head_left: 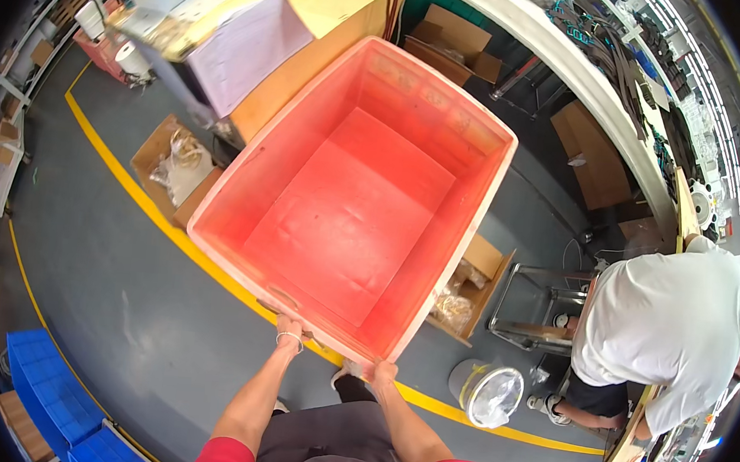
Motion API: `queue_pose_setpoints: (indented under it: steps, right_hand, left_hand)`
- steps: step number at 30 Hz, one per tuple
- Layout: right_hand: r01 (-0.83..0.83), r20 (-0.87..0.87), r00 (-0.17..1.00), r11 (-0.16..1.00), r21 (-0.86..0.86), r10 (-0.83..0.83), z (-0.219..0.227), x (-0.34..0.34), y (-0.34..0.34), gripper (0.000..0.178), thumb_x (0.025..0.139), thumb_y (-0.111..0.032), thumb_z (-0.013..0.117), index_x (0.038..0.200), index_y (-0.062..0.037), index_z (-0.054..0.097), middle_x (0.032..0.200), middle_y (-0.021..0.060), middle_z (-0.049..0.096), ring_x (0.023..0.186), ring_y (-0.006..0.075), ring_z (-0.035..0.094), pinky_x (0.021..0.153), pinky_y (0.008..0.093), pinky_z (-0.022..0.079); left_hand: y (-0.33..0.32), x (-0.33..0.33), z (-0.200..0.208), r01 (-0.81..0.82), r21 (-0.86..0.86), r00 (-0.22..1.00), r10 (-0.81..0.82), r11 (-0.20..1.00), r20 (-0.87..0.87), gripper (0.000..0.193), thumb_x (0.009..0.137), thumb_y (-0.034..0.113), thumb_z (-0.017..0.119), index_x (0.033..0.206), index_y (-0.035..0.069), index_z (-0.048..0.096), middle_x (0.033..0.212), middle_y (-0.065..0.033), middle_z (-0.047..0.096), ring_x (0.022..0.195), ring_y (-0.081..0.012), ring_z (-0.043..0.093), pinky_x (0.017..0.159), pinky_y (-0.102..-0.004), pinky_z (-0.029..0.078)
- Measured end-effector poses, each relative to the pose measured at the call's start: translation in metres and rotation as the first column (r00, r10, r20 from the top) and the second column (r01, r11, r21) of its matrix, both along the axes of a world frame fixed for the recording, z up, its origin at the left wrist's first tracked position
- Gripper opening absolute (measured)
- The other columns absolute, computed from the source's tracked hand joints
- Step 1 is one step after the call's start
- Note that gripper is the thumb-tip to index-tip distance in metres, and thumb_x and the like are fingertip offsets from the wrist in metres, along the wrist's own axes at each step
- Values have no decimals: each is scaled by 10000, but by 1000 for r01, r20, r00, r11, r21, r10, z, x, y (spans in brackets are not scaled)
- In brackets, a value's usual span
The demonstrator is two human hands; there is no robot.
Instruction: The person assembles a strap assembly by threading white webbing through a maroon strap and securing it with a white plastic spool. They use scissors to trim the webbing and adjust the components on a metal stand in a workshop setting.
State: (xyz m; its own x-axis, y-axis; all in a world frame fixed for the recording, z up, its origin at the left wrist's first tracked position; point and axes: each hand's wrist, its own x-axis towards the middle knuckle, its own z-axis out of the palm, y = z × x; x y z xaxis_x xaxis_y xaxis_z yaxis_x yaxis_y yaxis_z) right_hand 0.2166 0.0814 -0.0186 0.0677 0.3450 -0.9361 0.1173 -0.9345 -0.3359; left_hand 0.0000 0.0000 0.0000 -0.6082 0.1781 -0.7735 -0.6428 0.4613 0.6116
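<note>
A large red plastic tub (349, 216) with a pale, worn rim fills the middle of the view, and nothing lies inside it. My left hand (290, 331), with a light bracelet at the wrist, is closed over the near rim beside a slot-shaped handle hole. Near the tub's closest corner, my right hand (383, 373) grips the same rim. The fingertips of both hands are partly hidden by the rim. One of my shoes shows just under the near edge.
Cardboard boxes with plastic bags (183, 160) flank the tub. A bag-lined white bucket (487, 394) stands right, near a person in a white shirt (663, 319) bending at a bench. A wooden workbench (308, 74) is beyond; blue bins (58, 389) sit lower left.
</note>
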Motion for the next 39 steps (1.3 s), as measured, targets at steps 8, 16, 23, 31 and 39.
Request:
queue_pose_setpoints:
  steps: [8, 16, 23, 31, 39]
  right_hand:
    - [153, -17, 988, 966, 210, -153, 13, -36, 176, 133, 792, -45, 443, 897, 37, 448, 592, 134, 526, 383, 220, 508, 283, 327, 426]
    - [-39, 88, 996, 988, 152, 25, 11, -47, 274, 233, 764, -55, 458, 988, 10, 443, 642, 148, 547, 461, 210, 550, 344, 300, 457]
    - [-555, 607, 706, 817, 153, 365, 38, -56, 273, 515, 751, -171, 553, 1188, 23, 364, 916, 195, 556, 821, 313, 566, 697, 407, 469]
    - [-661, 541, 737, 265, 702, 405, 179, -236, 358, 682, 717, -254, 618, 1268, 1, 308, 1248, 215, 393, 1179, 323, 360, 977, 375, 295]
    - [-504, 463, 743, -52, 862, 483, 315, -478, 477, 444, 716, -215, 620, 1087, 1, 506, 1034, 169, 572, 973, 234, 551, 828, 328, 430]
  left_hand:
    - [161, -38, -18, 115, 307, 993, -113, 945, -24, 209, 824, -1, 397, 1025, -27, 347, 648, -115, 528, 472, -193, 556, 369, -300, 441]
    - [255, -72, 17, 59, 272, 981, -106, 960, 165, 190, 848, 112, 460, 937, -43, 397, 762, -195, 579, 516, -214, 591, 423, -310, 487]
    - [199, -128, 42, 643, 63, 750, -644, 763, 150, 439, 764, 409, 585, 987, 38, 512, 824, -88, 596, 666, -180, 593, 501, -287, 455]
    - [53, -210, 80, 617, -178, 783, -620, 766, 48, 414, 776, 299, 582, 1055, -2, 529, 831, -112, 614, 640, -180, 598, 559, -305, 482]
    - [-16, -251, 125, 285, -256, 958, -270, 924, 94, 313, 794, 225, 552, 1042, 39, 509, 729, -74, 589, 528, -172, 568, 445, -288, 442]
